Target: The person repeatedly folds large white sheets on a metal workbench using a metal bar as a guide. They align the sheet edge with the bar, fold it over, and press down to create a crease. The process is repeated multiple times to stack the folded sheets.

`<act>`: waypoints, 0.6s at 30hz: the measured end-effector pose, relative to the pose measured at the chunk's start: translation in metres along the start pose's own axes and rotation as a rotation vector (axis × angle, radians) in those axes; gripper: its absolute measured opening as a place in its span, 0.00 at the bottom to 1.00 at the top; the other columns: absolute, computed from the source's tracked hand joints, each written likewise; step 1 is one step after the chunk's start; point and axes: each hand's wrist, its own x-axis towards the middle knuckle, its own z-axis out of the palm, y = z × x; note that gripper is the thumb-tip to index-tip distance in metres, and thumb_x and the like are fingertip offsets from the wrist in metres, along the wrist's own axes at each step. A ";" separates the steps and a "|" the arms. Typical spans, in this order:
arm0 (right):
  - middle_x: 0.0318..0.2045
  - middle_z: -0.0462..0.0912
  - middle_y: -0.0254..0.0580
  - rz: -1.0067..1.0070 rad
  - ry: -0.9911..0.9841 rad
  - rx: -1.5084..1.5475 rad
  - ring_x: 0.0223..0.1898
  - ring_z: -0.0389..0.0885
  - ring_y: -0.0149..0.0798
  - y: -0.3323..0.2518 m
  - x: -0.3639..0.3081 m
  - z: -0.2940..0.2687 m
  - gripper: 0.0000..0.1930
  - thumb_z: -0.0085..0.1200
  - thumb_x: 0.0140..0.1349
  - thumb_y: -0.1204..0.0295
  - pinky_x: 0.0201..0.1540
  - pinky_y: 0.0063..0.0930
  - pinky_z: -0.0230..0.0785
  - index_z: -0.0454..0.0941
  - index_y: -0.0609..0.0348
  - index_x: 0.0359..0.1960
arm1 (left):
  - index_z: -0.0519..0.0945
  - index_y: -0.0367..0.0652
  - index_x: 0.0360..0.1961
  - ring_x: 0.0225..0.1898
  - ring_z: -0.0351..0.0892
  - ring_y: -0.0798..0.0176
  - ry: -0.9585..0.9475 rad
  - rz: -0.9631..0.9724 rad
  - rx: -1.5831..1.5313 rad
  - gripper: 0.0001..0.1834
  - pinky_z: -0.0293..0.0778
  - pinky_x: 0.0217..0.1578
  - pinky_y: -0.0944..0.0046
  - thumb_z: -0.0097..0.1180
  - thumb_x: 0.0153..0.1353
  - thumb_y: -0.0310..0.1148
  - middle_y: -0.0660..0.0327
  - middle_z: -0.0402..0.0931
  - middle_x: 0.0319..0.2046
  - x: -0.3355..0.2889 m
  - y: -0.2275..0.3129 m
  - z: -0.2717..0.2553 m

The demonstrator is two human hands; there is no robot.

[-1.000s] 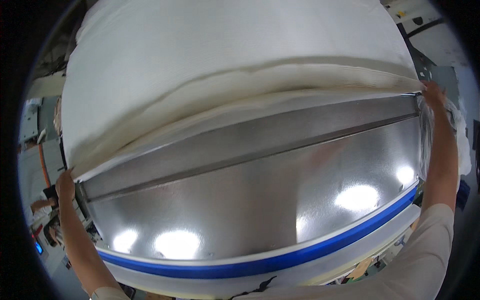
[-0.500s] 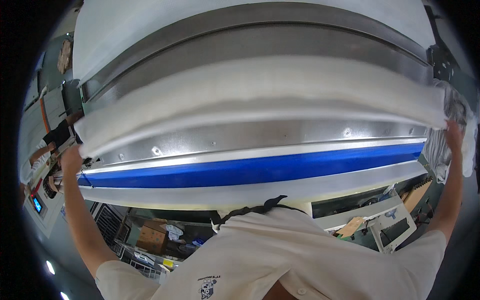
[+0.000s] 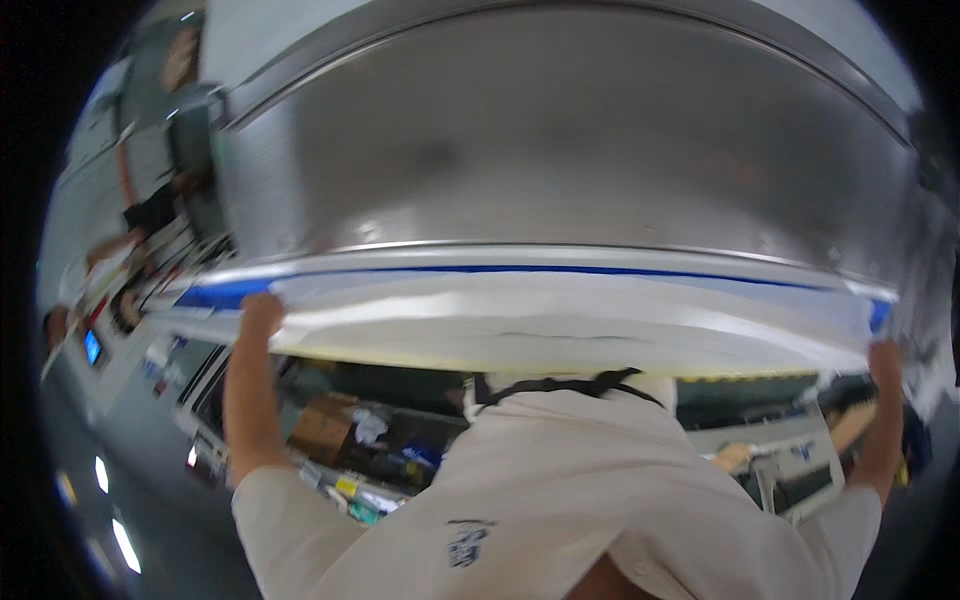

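A long white cloth (image 3: 570, 315) stretches sideways in front of me, pulled out between my two hands. My left hand (image 3: 262, 315) is closed on its left end, and my right hand (image 3: 885, 362) grips the right end. The cloth lies over or just above the blue strip (image 3: 215, 293) at the machine's near edge, covering most of it. Blue shows only at both ends and as a thin line along the far side. Motion blurs the fingers a little.
Beyond the strip rises a wide, shiny metal panel (image 3: 580, 150). Below the machine's edge are a cardboard box (image 3: 322, 428) and a pale frame (image 3: 790, 460). Another person's arm (image 3: 115, 243) is at far left, near a small lit screen (image 3: 93, 346). Crumpled pale fabric (image 3: 930, 345) hangs at right.
Both hands have drawn the cloth toward me, from over the metal panel to the blue strip. The left hand has also moved right, and the view has shifted.
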 end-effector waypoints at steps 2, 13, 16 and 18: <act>0.31 0.80 0.42 0.017 -0.056 0.014 0.40 0.76 0.44 0.002 0.011 0.016 0.06 0.48 0.55 0.74 0.58 0.54 0.56 0.78 0.56 0.29 | 0.82 0.48 0.36 0.42 0.79 0.54 -0.070 -0.113 -0.141 0.13 0.75 0.39 0.51 0.49 0.55 0.38 0.59 0.80 0.39 0.012 0.003 -0.008; 0.36 0.76 0.45 -0.043 0.093 0.165 0.45 0.71 0.48 0.002 0.020 0.043 0.06 0.49 0.49 0.73 0.53 0.42 0.61 0.76 0.55 0.29 | 0.82 0.46 0.39 0.46 0.78 0.54 0.031 -0.649 -0.505 0.13 0.73 0.43 0.56 0.52 0.54 0.36 0.56 0.79 0.43 0.010 -0.024 -0.002; 0.40 0.77 0.45 -0.013 -0.098 0.263 0.49 0.71 0.47 -0.006 0.020 0.011 0.15 0.52 0.48 0.69 0.54 0.43 0.60 0.74 0.61 0.39 | 0.81 0.43 0.36 0.41 0.79 0.53 0.233 -0.634 -0.397 0.15 0.76 0.39 0.55 0.61 0.47 0.38 0.55 0.79 0.39 0.021 -0.040 0.051; 0.38 0.78 0.50 -0.097 0.028 0.301 0.39 0.77 0.52 0.002 0.029 0.018 0.20 0.57 0.45 0.65 0.44 0.45 0.68 0.73 0.62 0.40 | 0.76 0.39 0.42 0.40 0.80 0.56 0.206 -0.500 -0.177 0.17 0.76 0.38 0.61 0.59 0.52 0.36 0.53 0.79 0.38 0.020 -0.053 0.090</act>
